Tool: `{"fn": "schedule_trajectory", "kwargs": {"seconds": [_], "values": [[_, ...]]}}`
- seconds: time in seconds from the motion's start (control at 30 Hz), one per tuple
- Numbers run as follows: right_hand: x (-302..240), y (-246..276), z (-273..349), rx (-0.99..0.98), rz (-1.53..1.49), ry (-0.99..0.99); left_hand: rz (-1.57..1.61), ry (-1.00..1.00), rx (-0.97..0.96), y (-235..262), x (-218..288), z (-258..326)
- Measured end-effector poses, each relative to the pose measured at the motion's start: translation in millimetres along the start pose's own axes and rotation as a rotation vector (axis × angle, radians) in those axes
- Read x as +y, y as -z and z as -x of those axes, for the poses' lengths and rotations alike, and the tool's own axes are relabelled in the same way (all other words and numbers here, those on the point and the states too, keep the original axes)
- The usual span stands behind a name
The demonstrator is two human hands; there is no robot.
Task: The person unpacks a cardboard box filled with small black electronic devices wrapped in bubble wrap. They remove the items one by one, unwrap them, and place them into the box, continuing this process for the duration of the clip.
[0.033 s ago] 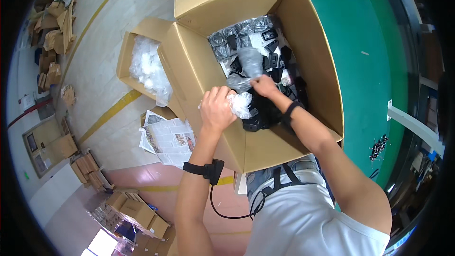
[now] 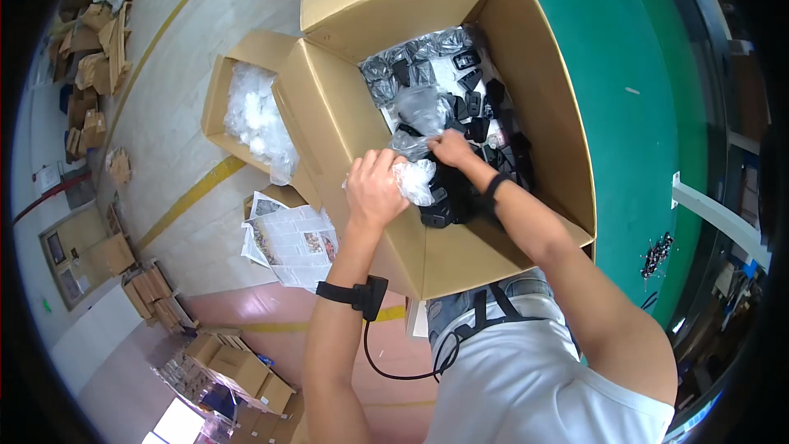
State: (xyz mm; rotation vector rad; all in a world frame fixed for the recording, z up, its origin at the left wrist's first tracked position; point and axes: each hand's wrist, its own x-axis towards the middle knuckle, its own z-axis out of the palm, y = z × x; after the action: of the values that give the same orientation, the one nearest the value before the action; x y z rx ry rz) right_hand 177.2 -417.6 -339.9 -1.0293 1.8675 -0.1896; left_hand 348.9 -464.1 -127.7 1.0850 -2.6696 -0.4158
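Note:
Inside the large open cardboard box (image 2: 542, 90), my right hand (image 2: 451, 148) is closed, fingers pinched on the edge of a clear plastic bag (image 2: 422, 108). The bag spreads loosely over the box's contents. My left hand (image 2: 376, 189) is curled at the box's left wall, closed on a crumpled wad of whitish plastic bags (image 2: 415, 182). Beneath them lie several loose black plastic parts (image 2: 467, 59) on a white layer. Bagged dark parts (image 2: 380, 80) line the far left corner. A larger black part (image 2: 436, 212) rests near the front, partly in shadow.
A smaller carton (image 2: 215, 99) full of clear plastic bags (image 2: 256, 119) stands against the box's left side. Newspaper sheets (image 2: 296, 242) lie below it. Yellow lines cross the floor at left. A green surface (image 2: 620, 156) extends on the right, with a small dark object (image 2: 656, 256).
My right hand has shifted slightly left with the clear bag in its fingers. The bag has spread wider and swung left. My left hand stays nearly still.

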Motion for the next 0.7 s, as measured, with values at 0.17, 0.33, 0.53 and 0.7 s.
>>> {"fn": "schedule_trajectory", "kwargs": {"seconds": [0.17, 0.33, 0.53, 0.7], "values": [[-17, -17, -4, 0.319, -0.164, -0.019, -0.064, -0.018, -0.001, 3, 1, -1], [-27, 28, 46, -0.242, -1.113, -0.026, -0.019, -0.037, -0.036, 7, -2, 5], [-63, 92, 111, -0.156, 0.435, 0.356, -0.063, -0.242, -0.219, 16, 8, -2], [-102, 117, 134, -0.226, 0.056, 0.884, 0.152, -0.142, -0.24, 8, 1, -1]]}}
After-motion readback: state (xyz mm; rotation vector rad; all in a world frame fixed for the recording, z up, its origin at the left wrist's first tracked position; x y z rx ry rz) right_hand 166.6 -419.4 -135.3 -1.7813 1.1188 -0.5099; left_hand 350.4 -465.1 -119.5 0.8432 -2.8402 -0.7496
